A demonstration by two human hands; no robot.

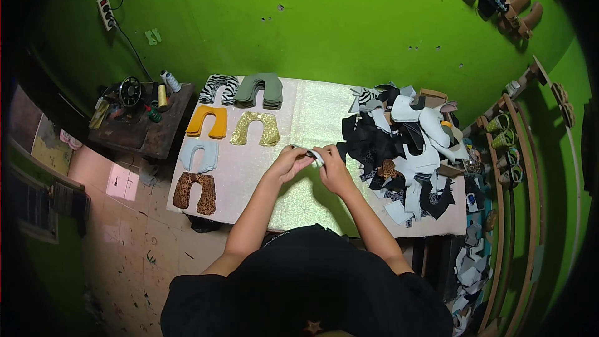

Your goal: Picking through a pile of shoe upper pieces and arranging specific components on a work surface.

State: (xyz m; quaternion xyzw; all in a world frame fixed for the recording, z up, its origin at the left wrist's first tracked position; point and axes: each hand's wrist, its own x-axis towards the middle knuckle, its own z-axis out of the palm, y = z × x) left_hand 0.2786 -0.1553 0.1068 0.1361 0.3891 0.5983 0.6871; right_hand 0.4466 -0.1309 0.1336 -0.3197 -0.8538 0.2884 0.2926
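Above the middle of the table, my left hand [291,163] and my right hand [336,173] both grip a small white and dark piece of material [317,159], bent between the fingers. Its full shape is hidden by my hands. To the left lie stacks of arch-shaped cut pieces: zebra-striped pieces [213,81], grey-green pieces [270,85], orange pieces [217,114], gold glitter pieces [267,122], light grey pieces [190,159] and leopard-print pieces [206,196]. Right of my hands spreads a heap of black and white scraps [368,140].
The table [237,168] stands against a green wall. At the left is a sewing machine [130,92] on a dark wooden stand, with thread spools [163,95]. A wooden rack [518,143] holding green sandals [503,138] borders the right side. More scraps [471,268] lie below it.
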